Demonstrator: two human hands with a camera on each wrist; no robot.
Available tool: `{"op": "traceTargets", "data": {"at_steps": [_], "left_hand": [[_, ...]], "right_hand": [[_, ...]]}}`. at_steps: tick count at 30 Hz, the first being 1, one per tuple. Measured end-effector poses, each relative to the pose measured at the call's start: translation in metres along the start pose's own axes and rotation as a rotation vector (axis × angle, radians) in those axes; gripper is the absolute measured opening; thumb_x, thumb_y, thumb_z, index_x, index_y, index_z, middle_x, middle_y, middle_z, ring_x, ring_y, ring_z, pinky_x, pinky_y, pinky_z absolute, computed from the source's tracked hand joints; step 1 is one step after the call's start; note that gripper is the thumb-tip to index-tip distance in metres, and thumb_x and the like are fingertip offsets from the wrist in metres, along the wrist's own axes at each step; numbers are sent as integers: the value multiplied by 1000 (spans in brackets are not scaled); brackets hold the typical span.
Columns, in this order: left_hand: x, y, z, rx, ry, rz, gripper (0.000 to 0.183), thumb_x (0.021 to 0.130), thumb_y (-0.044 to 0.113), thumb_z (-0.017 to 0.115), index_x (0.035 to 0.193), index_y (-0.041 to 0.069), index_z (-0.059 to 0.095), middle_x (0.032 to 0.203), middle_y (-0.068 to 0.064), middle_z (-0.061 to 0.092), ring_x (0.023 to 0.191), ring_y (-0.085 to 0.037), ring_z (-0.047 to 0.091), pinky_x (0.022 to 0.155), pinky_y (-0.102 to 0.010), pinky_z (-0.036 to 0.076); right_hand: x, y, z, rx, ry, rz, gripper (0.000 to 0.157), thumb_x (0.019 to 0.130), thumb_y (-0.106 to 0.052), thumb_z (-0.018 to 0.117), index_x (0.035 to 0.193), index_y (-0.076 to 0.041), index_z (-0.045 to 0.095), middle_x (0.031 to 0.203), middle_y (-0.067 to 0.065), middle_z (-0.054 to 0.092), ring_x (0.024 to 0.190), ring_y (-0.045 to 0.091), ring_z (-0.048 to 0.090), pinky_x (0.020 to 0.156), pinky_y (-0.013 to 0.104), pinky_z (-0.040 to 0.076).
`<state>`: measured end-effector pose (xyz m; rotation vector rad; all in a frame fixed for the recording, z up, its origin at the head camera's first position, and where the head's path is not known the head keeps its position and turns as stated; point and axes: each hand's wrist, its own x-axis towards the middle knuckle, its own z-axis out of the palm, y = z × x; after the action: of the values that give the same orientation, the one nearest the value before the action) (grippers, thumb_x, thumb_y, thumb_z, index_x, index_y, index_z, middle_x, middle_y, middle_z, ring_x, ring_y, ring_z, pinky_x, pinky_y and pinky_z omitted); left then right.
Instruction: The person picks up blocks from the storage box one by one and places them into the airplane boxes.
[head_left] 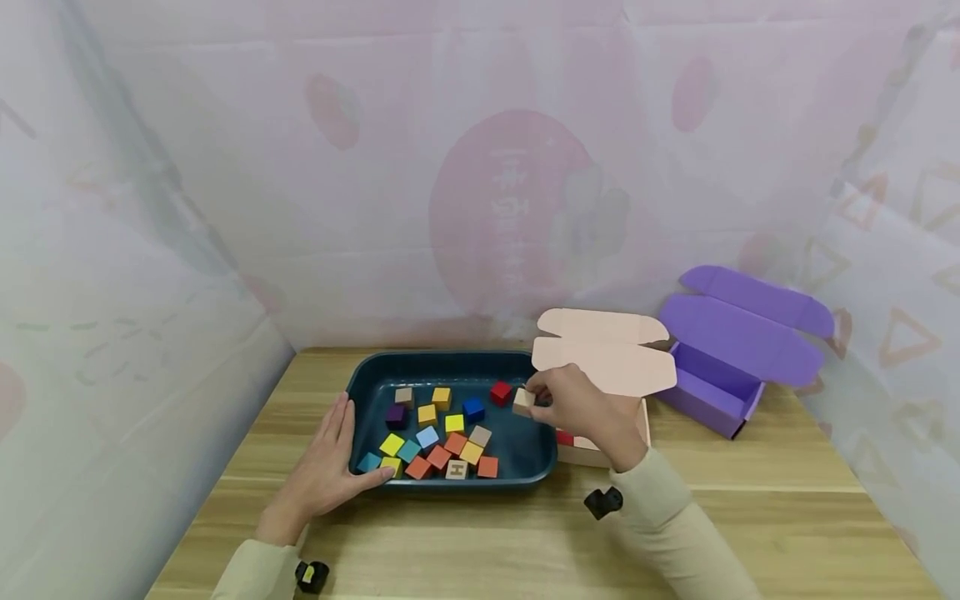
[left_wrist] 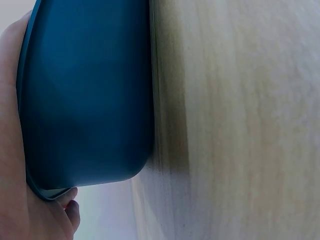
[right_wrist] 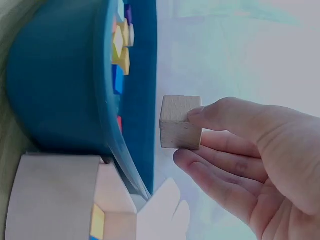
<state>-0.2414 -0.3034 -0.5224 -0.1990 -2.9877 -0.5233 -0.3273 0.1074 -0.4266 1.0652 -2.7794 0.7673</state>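
My right hand (head_left: 581,410) pinches a plain wooden cube (right_wrist: 170,131) between thumb and fingers, held up at the right end of a dark teal tray (head_left: 536,454). Against the tray's left side lies my left hand (head_left: 315,477), its fingers straight along the rim and the thumb over the front left corner. Several coloured cubes sit in the tray, among them a red cube (head_left: 501,392), a blue cube (head_left: 473,408), a purple cube (head_left: 396,416) and a wooden cube marked H (head_left: 457,469). In the left wrist view the tray's outer wall (left_wrist: 90,100) hides most of the fingers.
Right of the tray stands an open peach box (head_left: 603,367) with blocks inside, partly covered by my right hand and forearm. Behind it to the right is an open purple box (head_left: 712,400). A printed cloth (head_left: 375,208) hangs behind the wooden table (head_left: 465,542).
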Motion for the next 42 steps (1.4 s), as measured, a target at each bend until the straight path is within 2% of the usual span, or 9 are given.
{"op": "traceTargets", "data": {"at_steps": [8, 12, 18, 22, 28, 34, 37, 42], "left_hand": [[1, -3, 1, 5, 11, 22, 132, 82, 76, 71, 166, -7, 11, 177, -25, 4, 162, -48, 12, 126, -71, 25], [1, -3, 2, 7, 10, 20, 133, 82, 77, 70, 167, -6, 11, 177, -25, 4, 162, -48, 13, 126, -70, 25], [0, -2, 1, 2, 6, 20, 132, 83, 76, 71, 166, -7, 11, 177, -25, 3, 162, -48, 12, 126, -71, 25], [-1, -1, 0, -3, 4, 19, 132, 82, 76, 71, 166, -7, 11, 177, -26, 4, 162, -48, 12, 126, -71, 25], [0, -1, -1, -1, 5, 17, 132, 82, 76, 71, 167, -6, 10, 177, -26, 4, 163, -48, 12, 126, -71, 24], [1, 0, -1, 8, -6, 11, 133, 82, 78, 70, 167, -6, 10, 177, -25, 3, 162, -48, 11, 126, -71, 24], [1, 0, -2, 6, -8, 9, 133, 82, 78, 70, 167, -6, 11, 177, -25, 3, 162, -48, 11, 126, -71, 24], [1, -2, -1, 13, -5, 11, 133, 83, 78, 69, 167, -6, 11, 177, -25, 3, 162, -48, 11, 126, -71, 24]], "right_hand": [[-21, 9, -18, 67, 30, 49, 12, 90, -4, 79, 101, -1, 77, 96, 11, 78, 87, 26, 77, 83, 44, 66], [-33, 20, -25, 62, 40, 89, 15, 91, -4, 78, 105, -1, 78, 97, 11, 79, 89, 26, 78, 82, 42, 66], [-50, 39, -27, 39, 48, 128, 12, 89, -4, 77, 101, -5, 78, 90, 3, 77, 82, 15, 73, 76, 35, 64], [-58, 49, -24, 39, 13, 159, 11, 89, -5, 78, 100, -4, 78, 90, 2, 77, 82, 13, 72, 75, 33, 64], [-63, 62, -11, 43, -46, 185, 11, 89, -2, 78, 100, -1, 78, 94, 9, 79, 83, 16, 74, 78, 35, 65], [-65, 71, 4, 56, -39, 141, 9, 86, 4, 78, 92, -2, 76, 89, 8, 77, 79, 15, 71, 74, 37, 66], [-66, 75, 10, 42, -27, 120, 12, 82, 6, 81, 87, -4, 76, 85, 6, 76, 77, 15, 71, 71, 33, 65], [-65, 79, 17, 44, -12, 132, 13, 81, 5, 85, 90, 0, 78, 88, 10, 78, 79, 18, 74, 70, 31, 65]]}}
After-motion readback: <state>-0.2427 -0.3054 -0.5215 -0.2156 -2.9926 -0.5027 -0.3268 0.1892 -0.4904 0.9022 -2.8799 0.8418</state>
